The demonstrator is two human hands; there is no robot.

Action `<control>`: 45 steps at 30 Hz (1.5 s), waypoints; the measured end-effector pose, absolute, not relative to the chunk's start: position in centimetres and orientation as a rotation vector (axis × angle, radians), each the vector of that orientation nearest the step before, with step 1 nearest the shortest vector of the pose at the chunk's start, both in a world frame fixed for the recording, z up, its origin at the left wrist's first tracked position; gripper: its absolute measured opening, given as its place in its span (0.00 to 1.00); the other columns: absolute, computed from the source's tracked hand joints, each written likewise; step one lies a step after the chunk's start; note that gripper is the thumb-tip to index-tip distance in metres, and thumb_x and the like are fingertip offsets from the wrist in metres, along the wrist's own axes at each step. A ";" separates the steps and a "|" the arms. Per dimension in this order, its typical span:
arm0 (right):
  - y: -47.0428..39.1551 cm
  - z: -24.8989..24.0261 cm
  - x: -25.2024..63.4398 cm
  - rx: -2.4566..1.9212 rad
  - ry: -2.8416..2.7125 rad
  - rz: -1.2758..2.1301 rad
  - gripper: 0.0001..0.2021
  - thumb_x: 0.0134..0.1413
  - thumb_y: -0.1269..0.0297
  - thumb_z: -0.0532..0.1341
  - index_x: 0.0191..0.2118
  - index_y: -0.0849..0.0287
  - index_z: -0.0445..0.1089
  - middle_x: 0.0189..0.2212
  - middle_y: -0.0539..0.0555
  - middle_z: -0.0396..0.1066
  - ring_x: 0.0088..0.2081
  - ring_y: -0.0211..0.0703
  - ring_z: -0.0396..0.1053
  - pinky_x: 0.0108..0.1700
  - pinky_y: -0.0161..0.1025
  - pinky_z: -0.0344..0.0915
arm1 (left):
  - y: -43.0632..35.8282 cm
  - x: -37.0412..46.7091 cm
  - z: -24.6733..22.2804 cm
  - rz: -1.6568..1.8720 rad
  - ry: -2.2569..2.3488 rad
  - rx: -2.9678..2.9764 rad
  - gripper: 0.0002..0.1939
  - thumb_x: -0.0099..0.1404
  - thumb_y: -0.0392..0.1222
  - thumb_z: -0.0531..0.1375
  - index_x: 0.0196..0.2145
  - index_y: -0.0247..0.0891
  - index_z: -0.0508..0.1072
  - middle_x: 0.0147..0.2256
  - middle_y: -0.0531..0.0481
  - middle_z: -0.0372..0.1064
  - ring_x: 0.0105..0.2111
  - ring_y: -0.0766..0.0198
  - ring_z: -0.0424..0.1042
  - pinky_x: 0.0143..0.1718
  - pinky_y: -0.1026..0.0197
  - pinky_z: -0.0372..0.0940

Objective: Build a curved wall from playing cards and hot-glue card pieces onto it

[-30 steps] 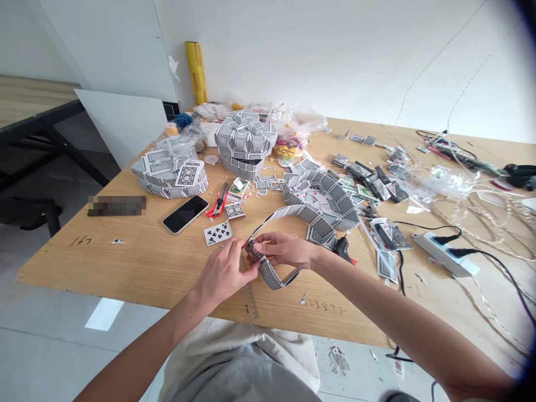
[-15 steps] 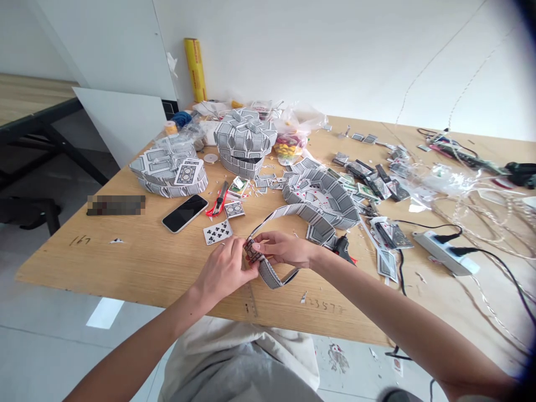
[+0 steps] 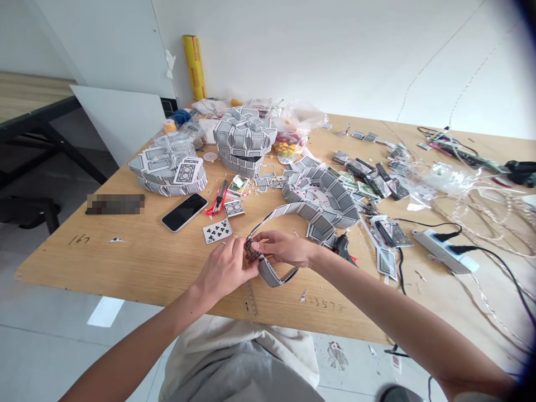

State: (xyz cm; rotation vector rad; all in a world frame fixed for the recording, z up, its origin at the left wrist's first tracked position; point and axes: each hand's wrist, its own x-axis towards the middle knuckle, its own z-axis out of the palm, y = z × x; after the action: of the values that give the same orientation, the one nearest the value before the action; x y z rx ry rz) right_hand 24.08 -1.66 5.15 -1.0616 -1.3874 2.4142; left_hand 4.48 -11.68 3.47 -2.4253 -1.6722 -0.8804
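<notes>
Near the table's front edge, my left hand [image 3: 228,267] and my right hand [image 3: 282,248] both pinch a strip of joined playing cards [image 3: 271,273]. The strip is grey-patterned and curves round in a loop, rising behind my hands and passing under my right wrist. A darker card section sits between my fingertips, partly covered by them. Just beyond my left hand lie an eight of clubs card [image 3: 218,230] and a small stack of cards [image 3: 233,209]. A black glue gun [image 3: 342,245] rests beside my right forearm. Behind the loop stands an open box made of cards [image 3: 335,204], with loose cards inside.
Two lidded card boxes [image 3: 245,139] [image 3: 167,167] stand further back. A phone [image 3: 185,212] and a red utility knife [image 3: 218,198] lie left of centre. At right are a power strip [image 3: 446,251], tangled cords [image 3: 481,218] and several card packs [image 3: 364,170].
Both hands keep their hold on the card strip in nearly the same place. The view has shifted very slightly; nothing else has visibly moved.
</notes>
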 end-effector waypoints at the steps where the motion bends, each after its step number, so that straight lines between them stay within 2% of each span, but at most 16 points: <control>1: -1.7 5.2 24.1 -1.064 -1.383 2.410 0.32 0.43 0.43 0.81 0.44 0.62 0.75 0.39 0.51 0.76 0.38 0.39 0.75 0.42 0.37 0.75 | -11.7 4.5 3.5 -0.874 -1.672 -2.424 0.18 0.65 0.42 0.68 0.48 0.37 0.66 0.41 0.44 0.74 0.40 0.51 0.79 0.39 0.53 0.76; 6: -1.8 5.1 24.2 -1.069 -1.353 2.410 0.31 0.42 0.43 0.82 0.43 0.61 0.76 0.40 0.52 0.77 0.39 0.39 0.75 0.43 0.36 0.75 | -11.8 4.6 3.4 -0.868 -1.686 -2.410 0.18 0.66 0.42 0.68 0.49 0.38 0.66 0.40 0.44 0.74 0.39 0.50 0.80 0.38 0.52 0.76; 12: -1.8 5.0 24.3 -1.057 -1.394 2.401 0.32 0.44 0.42 0.81 0.45 0.60 0.76 0.43 0.53 0.77 0.41 0.40 0.76 0.45 0.38 0.75 | -12.0 4.8 2.8 -0.975 -1.687 -2.371 0.20 0.67 0.41 0.67 0.52 0.39 0.65 0.44 0.41 0.76 0.44 0.48 0.81 0.42 0.51 0.78; 17: -1.8 5.0 24.5 -1.035 -1.468 2.361 0.31 0.47 0.42 0.80 0.48 0.59 0.74 0.40 0.51 0.77 0.38 0.38 0.74 0.41 0.36 0.71 | -12.4 5.1 2.5 -1.042 -1.697 -2.314 0.21 0.67 0.40 0.67 0.54 0.38 0.65 0.45 0.40 0.77 0.45 0.49 0.81 0.44 0.50 0.79; 23: -1.8 4.1 25.4 -0.849 -1.499 2.377 0.27 0.54 0.48 0.78 0.50 0.59 0.73 0.43 0.55 0.79 0.44 0.43 0.77 0.53 0.43 0.71 | -12.8 5.4 2.0 -1.104 -1.653 -2.289 0.22 0.68 0.41 0.67 0.56 0.37 0.66 0.44 0.41 0.77 0.43 0.50 0.81 0.42 0.51 0.78; 31: -1.8 4.0 25.9 -0.683 -1.569 2.361 0.26 0.57 0.49 0.76 0.54 0.59 0.74 0.51 0.59 0.79 0.53 0.48 0.76 0.61 0.49 0.69 | -13.0 5.5 2.1 -1.135 -1.601 -2.297 0.21 0.71 0.42 0.66 0.56 0.37 0.65 0.42 0.41 0.78 0.41 0.53 0.81 0.41 0.53 0.76; 35: -1.6 4.3 25.9 -0.645 -1.625 2.367 0.28 0.57 0.49 0.77 0.57 0.56 0.75 0.51 0.58 0.79 0.54 0.48 0.76 0.61 0.48 0.69 | -13.0 5.4 2.0 -1.170 -1.554 -2.283 0.21 0.71 0.42 0.67 0.56 0.38 0.64 0.40 0.43 0.78 0.39 0.54 0.80 0.40 0.53 0.76; 40: -1.7 3.9 26.0 -0.607 -1.582 2.387 0.24 0.59 0.52 0.76 0.57 0.54 0.75 0.51 0.58 0.79 0.53 0.46 0.77 0.60 0.47 0.70 | -13.0 5.3 1.8 -1.153 -1.547 -2.287 0.20 0.71 0.43 0.67 0.55 0.38 0.65 0.39 0.44 0.78 0.37 0.54 0.80 0.39 0.52 0.75; 45: -1.8 3.6 26.1 -0.607 -1.573 2.384 0.25 0.59 0.52 0.76 0.58 0.56 0.74 0.51 0.58 0.79 0.52 0.47 0.77 0.61 0.48 0.70 | -12.9 5.3 1.9 -1.127 -1.526 -2.305 0.20 0.71 0.43 0.67 0.55 0.37 0.65 0.38 0.44 0.78 0.36 0.54 0.80 0.39 0.52 0.75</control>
State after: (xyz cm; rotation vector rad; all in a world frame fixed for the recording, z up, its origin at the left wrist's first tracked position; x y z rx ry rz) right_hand 26.07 -1.79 3.60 -0.6073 -1.5727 2.3844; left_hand 5.28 -12.91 1.91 -2.3045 -1.5259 -1.1273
